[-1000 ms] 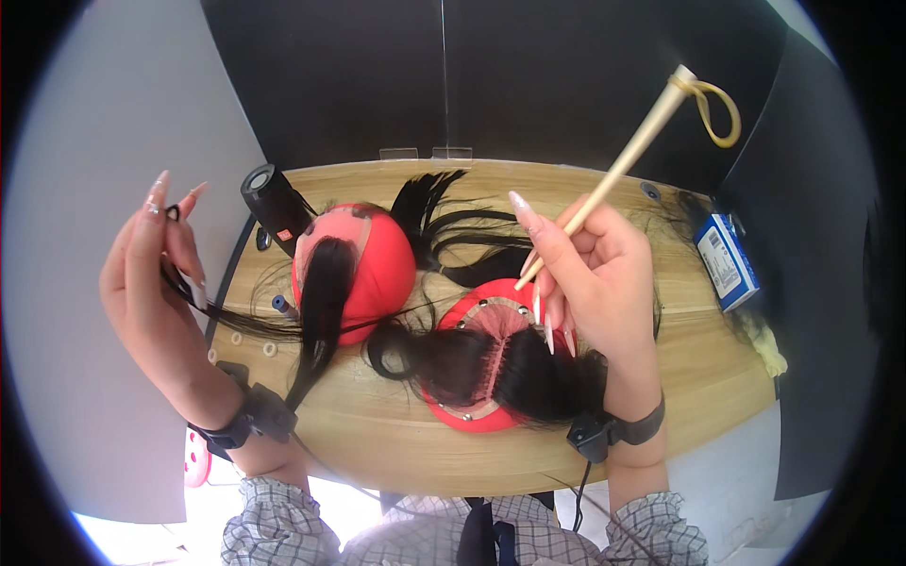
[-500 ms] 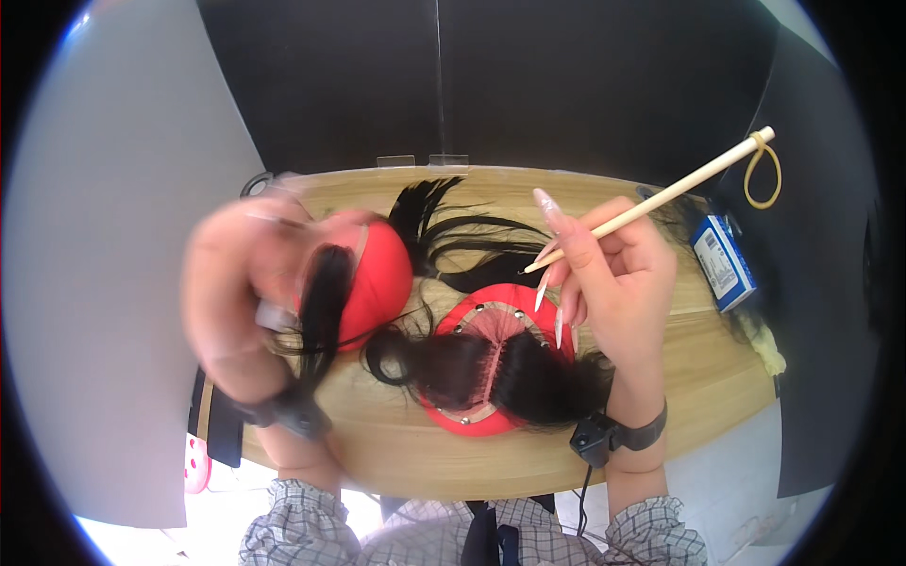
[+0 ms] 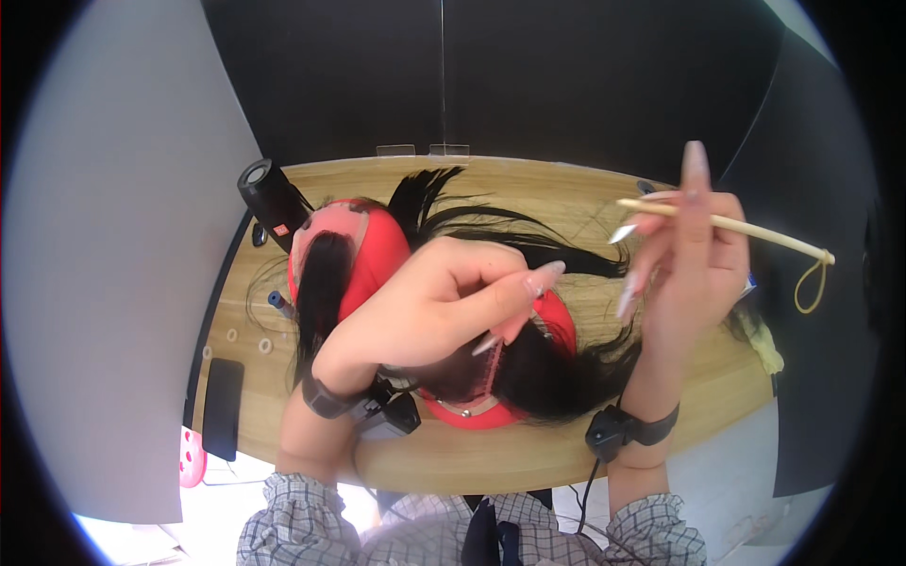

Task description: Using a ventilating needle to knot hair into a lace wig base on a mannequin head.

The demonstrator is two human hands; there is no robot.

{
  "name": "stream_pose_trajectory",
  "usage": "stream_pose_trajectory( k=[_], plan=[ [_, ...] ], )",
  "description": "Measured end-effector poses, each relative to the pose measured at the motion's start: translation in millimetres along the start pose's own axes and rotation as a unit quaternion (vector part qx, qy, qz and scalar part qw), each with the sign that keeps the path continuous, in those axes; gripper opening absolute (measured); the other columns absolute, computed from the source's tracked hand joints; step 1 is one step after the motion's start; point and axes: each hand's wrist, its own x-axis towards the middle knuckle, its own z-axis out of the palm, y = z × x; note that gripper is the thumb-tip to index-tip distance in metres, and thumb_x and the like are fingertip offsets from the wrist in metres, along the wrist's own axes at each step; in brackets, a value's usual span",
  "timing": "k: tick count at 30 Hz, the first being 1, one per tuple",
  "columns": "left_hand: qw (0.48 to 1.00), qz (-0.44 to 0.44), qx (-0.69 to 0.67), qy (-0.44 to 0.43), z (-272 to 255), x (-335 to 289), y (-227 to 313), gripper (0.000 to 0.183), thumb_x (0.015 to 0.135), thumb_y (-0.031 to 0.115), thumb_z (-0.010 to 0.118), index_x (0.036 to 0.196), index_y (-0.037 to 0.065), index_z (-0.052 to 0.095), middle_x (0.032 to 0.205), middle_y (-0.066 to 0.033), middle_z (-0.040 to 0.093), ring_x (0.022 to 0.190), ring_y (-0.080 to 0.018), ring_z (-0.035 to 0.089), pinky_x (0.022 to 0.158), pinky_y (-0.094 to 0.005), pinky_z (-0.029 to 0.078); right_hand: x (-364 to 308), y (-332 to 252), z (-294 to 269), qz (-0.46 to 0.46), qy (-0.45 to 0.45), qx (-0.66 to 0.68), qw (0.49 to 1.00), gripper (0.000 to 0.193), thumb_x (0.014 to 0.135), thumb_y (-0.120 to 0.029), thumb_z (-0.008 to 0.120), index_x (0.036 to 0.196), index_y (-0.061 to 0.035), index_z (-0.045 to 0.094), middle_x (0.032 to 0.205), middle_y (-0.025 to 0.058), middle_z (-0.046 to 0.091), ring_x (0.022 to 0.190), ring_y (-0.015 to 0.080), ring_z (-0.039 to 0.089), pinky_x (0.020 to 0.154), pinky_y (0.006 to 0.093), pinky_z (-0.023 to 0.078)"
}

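The right hand (image 3: 694, 255) grips a slim wooden stick (image 3: 774, 238) between its fingers, one long-nailed finger standing up past it, and holds it in the air over the right of the bench (image 3: 717, 377). The stick's long axis lies nearly crosswise: its thin tip points left, and its thicker end, with a rubber band (image 3: 798, 294) looped on it, slopes slightly down to the right. The left hand (image 3: 434, 302) is over the nearer red form (image 3: 557, 321), thumb and fingertips drawn close; I can't tell whether anything is pinched there. Dark hair (image 3: 547, 373) on that form sweeps right from its parting. Beyond the left wrist sits another red form (image 3: 382, 250), a black hank (image 3: 326, 283) hanging toward the person, with a black cylinder (image 3: 269, 200) just beside it.
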Motion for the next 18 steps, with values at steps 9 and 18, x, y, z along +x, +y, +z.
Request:
stream_pose_trajectory(
  k=[9, 18],
  plan=[
    [0.988, 0.115, -0.037, 0.094, -5.9, -15.2, 14.6, 0.033, 0.097, 0.012, 0.055, 0.068, -0.003, 0.054, 0.063, -0.0016, 0.051, 0.064, -0.0084, 0.058, 0.060, -0.0233, 0.047, 30.6, -2.4, -39.5, -0.099, 0.147, -0.174, 0.969, 0.025, 0.101, -0.020, 0.049, 0.099, 0.0007, 0.062, 0.092, 0.0160, 0.070, 0.045, 0.0046, 0.052, 0.038, 0.0152, 0.037],
    [0.962, 0.216, 0.076, 0.150, -9.4, -17.1, 8.5, 0.029, 0.094, 0.007, 0.054, 0.068, -0.003, 0.058, 0.062, -0.0015, 0.050, 0.060, -0.0073, 0.044, 0.056, -0.0230, 0.037, -17.2, 18.8, 12.8, 0.140, -0.438, -0.186, 0.868, 0.024, 0.076, -0.018, 0.077, 0.095, -0.0036, 0.071, 0.083, 0.0127, 0.067, 0.073, 0.0242, 0.065, 0.068, 0.0318, 0.050]
  ],
)
